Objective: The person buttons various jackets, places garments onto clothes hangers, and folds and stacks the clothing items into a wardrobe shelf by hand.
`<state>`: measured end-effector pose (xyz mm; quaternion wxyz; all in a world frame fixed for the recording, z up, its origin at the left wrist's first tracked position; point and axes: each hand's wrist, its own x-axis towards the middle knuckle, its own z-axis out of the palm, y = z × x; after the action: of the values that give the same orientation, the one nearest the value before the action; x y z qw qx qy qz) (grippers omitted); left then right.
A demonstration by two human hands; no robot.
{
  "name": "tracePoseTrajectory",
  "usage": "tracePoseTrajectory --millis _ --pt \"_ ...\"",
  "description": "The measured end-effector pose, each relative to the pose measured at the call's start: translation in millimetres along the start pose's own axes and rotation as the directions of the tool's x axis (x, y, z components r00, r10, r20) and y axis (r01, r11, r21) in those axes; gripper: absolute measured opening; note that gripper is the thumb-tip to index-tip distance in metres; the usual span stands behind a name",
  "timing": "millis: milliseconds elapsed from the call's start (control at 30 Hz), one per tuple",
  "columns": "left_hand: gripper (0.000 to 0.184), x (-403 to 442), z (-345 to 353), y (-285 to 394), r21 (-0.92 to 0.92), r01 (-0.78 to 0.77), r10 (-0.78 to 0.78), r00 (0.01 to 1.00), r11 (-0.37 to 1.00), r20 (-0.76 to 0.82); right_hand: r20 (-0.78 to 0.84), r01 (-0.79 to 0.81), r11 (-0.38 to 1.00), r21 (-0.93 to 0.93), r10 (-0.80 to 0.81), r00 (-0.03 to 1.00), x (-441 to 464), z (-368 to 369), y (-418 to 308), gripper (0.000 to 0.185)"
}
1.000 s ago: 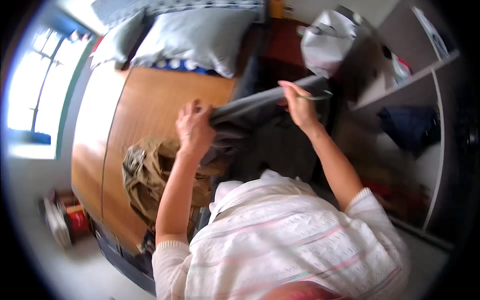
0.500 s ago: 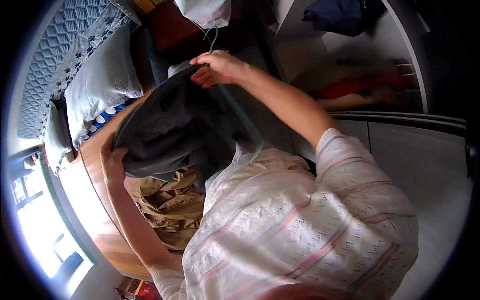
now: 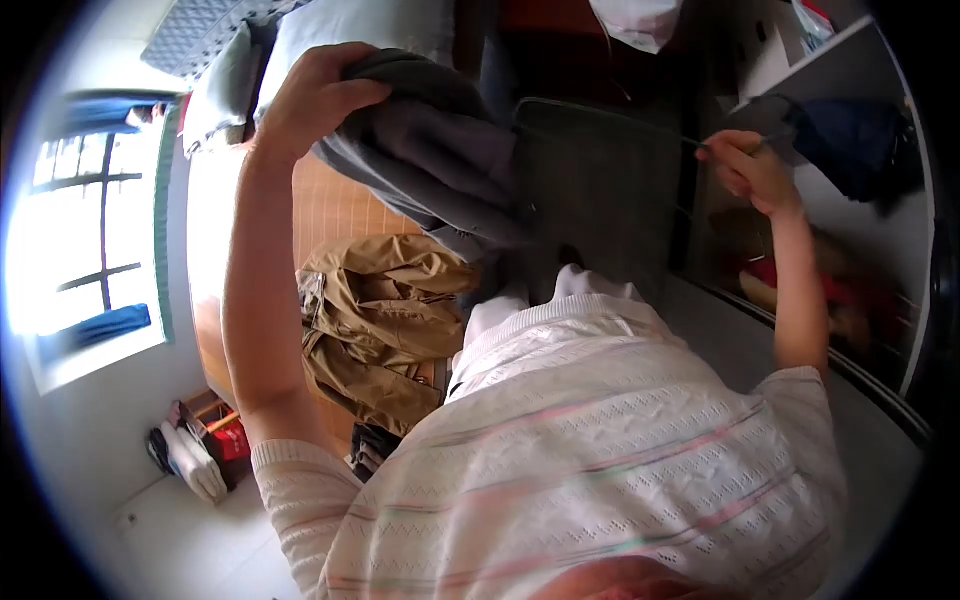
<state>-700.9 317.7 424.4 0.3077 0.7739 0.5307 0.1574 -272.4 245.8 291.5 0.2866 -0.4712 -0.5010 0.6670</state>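
Observation:
My left hand [image 3: 322, 100] is closed on a bunched dark grey garment [image 3: 440, 150], which hangs from it over the edge of the wooden surface. Its exact kind does not show in the folds. Off to the right, my right hand [image 3: 752, 172] grips a thin greenish clothes hanger [image 3: 600, 113] near its hook end. The hanger's frame stretches left towards the garment, apart from my left hand. Whether its far end still touches the cloth, I cannot tell. Below the garment, a crumpled tan jacket-like garment [image 3: 385, 310] lies on the wooden surface [image 3: 345, 210].
Pillows [image 3: 360, 35] lie at the top left. An open wardrobe [image 3: 850, 80] with a dark blue garment [image 3: 850, 145] stands on the right. A white bag [image 3: 640, 20] is at the top. The bright window [image 3: 95, 220] is at left.
My right hand has moved right with the hanger, away from the garment. My left hand has lifted the garment up and forward. The view has turned, showing more of the tan garment.

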Motion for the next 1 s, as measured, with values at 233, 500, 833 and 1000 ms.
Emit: tracePoseTrajectory --millis 233,500,833,1000 --pt "0.03 -18.0 12.2 28.2 0.48 -0.029 0.149 0.965 0.877 -0.214 0.139 0.318 0.945 -0.069 -0.307 0.942 7.7 93.0 -70.8 0.021" --pt "0.031 -27.6 6.4 -1.2 0.699 -0.035 0.481 0.751 0.714 -0.453 -0.135 0.416 0.873 -0.253 -0.458 0.879 9.0 121.1 -73.5 0.023" --pt "0.031 -5.5 49.7 42.6 0.467 -0.14 0.338 0.864 0.873 -0.374 -0.379 0.416 0.861 -0.293 -0.505 0.776 57.9 178.1 -48.3 0.02" --pt "0.038 -36.5 106.0 45.1 0.182 -0.386 0.421 0.874 0.904 -0.24 -0.451 0.309 0.938 0.155 -0.211 0.867 41.1 190.1 -47.4 0.019"
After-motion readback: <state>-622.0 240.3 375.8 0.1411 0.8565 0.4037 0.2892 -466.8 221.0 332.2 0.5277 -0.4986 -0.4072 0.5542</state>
